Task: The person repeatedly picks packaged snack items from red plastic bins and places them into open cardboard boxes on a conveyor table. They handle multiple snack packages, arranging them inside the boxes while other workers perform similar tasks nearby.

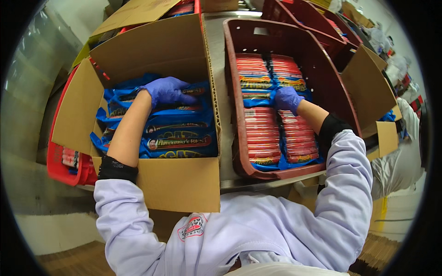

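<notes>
An open cardboard box (179,177) in front of me on the left holds several blue packs of sausages (179,141), label side up. My left hand (166,91), in a purple glove, reaches over its far part. The fingers are apart and rest on the packs. To the right, a dark red plastic crate (287,174) contains packs of red sausages (262,133) in clear and blue wrapping. My right hand (288,99), gloved the same way, is closed at the blue edge of a far pack, near where the packs meet; its fingertips are hidden.
Box and crate stand side by side on a metal table (220,92). A bright red crate (76,175) shows under the box. More dark red crates (299,16) are at the back, and another open carton (368,87) is at the right. A person in pale clothing (396,172) is beyond it.
</notes>
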Tool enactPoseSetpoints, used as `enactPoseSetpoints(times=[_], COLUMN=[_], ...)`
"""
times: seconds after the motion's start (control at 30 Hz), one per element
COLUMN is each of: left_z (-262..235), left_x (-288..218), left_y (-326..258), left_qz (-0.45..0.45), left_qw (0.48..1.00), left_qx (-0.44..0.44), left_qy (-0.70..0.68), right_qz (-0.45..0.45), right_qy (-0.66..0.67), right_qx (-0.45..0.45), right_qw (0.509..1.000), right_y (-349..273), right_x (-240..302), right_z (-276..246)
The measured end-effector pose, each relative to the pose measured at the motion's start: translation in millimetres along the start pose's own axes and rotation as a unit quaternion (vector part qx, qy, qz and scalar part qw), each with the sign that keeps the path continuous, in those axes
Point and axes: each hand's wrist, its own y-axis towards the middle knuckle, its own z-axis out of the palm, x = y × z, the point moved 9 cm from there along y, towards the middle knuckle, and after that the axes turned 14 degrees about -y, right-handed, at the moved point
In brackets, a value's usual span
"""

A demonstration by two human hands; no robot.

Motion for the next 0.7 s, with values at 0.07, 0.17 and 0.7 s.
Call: enactPoseSetpoints(times=[0.07,0.17,0.7], left_z=[9.8,19.7,8.7], left_x=[4.4,-4.2,-1.8], left_y=[-1.0,-6.9,-16.6], left_qz=[-0.010,0.010,0.042], left_qw=[0.999,0.999,0.999], left_qx=[0.039,0.032,-0.017], left_qy=[0.037,0.041,-0.026], right_qz=[0.003,0.030,-0.010], right_qy=[-0.051,-0.030,0.076], right_qx=[0.000,-0.007,-0.087], right_qw=[0.999,0.999,0.993], right_y=[10.4,21.5,14.6], right_x=[9.2,6.5,-26.9], right_z=[7.2,29.2,-2.6])
